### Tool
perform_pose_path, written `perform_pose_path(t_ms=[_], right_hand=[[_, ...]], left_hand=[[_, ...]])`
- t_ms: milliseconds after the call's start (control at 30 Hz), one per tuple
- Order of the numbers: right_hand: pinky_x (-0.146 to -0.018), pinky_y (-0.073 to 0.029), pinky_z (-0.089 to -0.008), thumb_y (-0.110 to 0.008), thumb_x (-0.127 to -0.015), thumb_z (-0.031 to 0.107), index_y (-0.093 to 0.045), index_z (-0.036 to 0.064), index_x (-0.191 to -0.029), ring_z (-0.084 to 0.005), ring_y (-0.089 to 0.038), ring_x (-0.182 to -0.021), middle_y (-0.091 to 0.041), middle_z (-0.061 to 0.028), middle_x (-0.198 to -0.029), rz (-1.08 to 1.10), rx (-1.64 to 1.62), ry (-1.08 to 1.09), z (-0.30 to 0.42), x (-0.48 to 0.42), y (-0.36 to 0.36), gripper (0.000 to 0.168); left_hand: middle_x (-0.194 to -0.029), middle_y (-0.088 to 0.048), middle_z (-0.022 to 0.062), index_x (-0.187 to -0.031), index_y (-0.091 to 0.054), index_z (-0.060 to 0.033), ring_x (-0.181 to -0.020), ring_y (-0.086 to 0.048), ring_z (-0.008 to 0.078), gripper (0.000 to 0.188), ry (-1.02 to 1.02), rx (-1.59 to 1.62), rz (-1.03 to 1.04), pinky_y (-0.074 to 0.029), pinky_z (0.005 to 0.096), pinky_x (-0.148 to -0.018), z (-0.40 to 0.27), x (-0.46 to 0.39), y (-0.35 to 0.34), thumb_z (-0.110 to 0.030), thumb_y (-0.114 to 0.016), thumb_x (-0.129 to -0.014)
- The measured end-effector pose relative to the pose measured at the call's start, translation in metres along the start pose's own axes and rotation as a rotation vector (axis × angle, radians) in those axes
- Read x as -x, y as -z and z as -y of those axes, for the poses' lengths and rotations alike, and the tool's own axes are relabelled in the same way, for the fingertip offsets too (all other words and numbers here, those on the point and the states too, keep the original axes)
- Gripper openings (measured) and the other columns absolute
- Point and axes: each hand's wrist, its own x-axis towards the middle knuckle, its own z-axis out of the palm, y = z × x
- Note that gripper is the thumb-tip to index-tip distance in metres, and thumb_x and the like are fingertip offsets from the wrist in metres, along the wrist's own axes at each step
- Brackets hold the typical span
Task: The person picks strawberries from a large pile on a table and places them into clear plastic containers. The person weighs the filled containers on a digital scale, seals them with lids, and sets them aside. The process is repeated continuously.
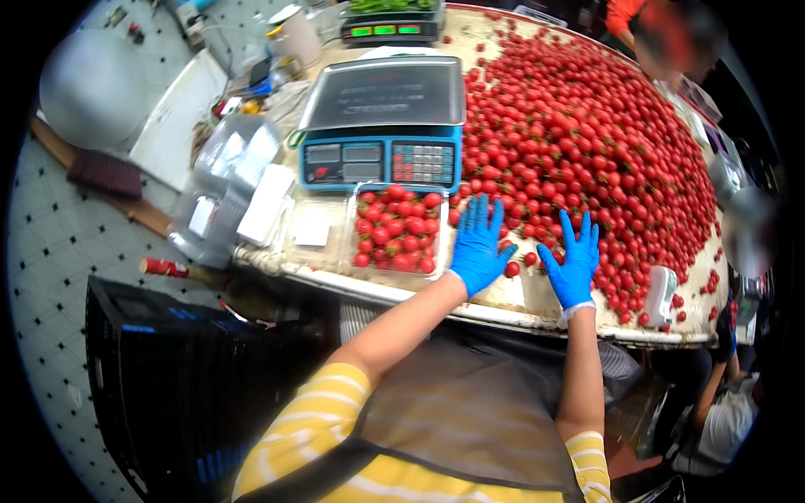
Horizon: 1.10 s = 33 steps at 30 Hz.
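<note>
A broad heap of cherry tomatoes [566,132] covers the right part of the table [528,305]. My left hand [479,248], in a blue glove, lies palm down with spread fingers at the heap's near left edge. Just left of it stands a clear plastic punnet [443,251] filled with cherry tomatoes. My right hand [573,261], gloved alike, has its fingers apart over the near side of the heap. A few loose tomatoes lie between the two hands. Behind the punnet is a blue digital scale [381,126] with a metal pan. I see nothing held in either hand.
Stacked clear punnets [220,182] and white cards [266,204] occupy the table's left end. A second scale [390,28] bears green produce. A white plastic object [661,295] lies at right. Black crates [188,390] stand below the left edge. Other people are at the right.
</note>
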Motion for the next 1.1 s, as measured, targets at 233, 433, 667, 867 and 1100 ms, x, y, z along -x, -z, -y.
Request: perform_pose_path(t_ms=[233,433,667,867,1100], right_hand=[[-0.108,-0.005,-0.0729,-0.064,-0.088,0.044,-0.033,0.03,-0.152,-0.0415,-0.011,-0.148,-0.011,-0.0075,-0.164,0.292,0.142,0.058,0.031,0.034,-0.031,0.072],[-0.115,-0.021,-0.0523,-0.067,-0.086,0.018,-0.061,0.014,-0.129,-0.0342,-0.037,-0.139,-0.052,-0.0101,-0.142,0.086,-0.139,0.126,0.027,0.053,0.016,0.043],[-0.109,-0.037,-0.0479,-0.059,-0.084,0.005,-0.053,0.014,-0.138,-0.043,-0.039,-0.135,-0.042,-0.02,-0.148,-0.057,-0.127,0.251,0.018,-0.019,-0.009,0.055],[-0.113,-0.026,-0.0552,-0.06,-0.09,0.012,-0.054,0.014,-0.136,-0.0372,-0.041,-0.136,-0.049,-0.0128,-0.143,0.272,-0.227,0.289,0.019,0.047,-0.017,0.046],[-0.114,-0.03,-0.0487,-0.065,-0.087,0.01,-0.047,0.012,-0.143,-0.0386,-0.034,-0.141,-0.039,-0.0218,-0.149,-0.059,-0.191,-0.077,-0.025,0.072,0.058,0.06]], left_hand=[[-0.156,-0.015,0.0297,-0.154,-0.028,-0.0152,-0.143,-0.019,0.0505,0.074,-0.093,0.101,0.212,-0.022,0.0557,-0.115,-0.013,0.031,0.024,-0.045,-0.056,-0.093],[-0.156,-0.027,0.021,-0.149,-0.036,-0.0122,-0.14,-0.028,0.046,0.071,-0.154,0.378,0.068,-0.023,0.0529,-0.115,-0.017,0.052,0.041,-0.017,-0.067,-0.086],[-0.154,-0.016,0.033,-0.15,-0.03,-0.0027,-0.144,-0.016,0.0493,0.078,0.137,0.225,-0.005,-0.019,0.053,-0.116,0.002,0.033,0.026,-0.026,-0.068,-0.087],[-0.154,-0.026,0.0249,-0.15,-0.033,-0.0085,-0.144,-0.024,0.0423,0.074,0.004,0.486,0.313,-0.026,0.0495,-0.115,0.0,0.048,0.031,-0.024,-0.068,-0.087],[-0.154,-0.024,0.0273,-0.151,-0.028,-0.0051,-0.144,-0.021,0.0468,0.092,0.033,0.203,0.252,-0.023,0.0527,-0.116,-0.012,0.064,0.067,-0.036,-0.077,-0.079]])
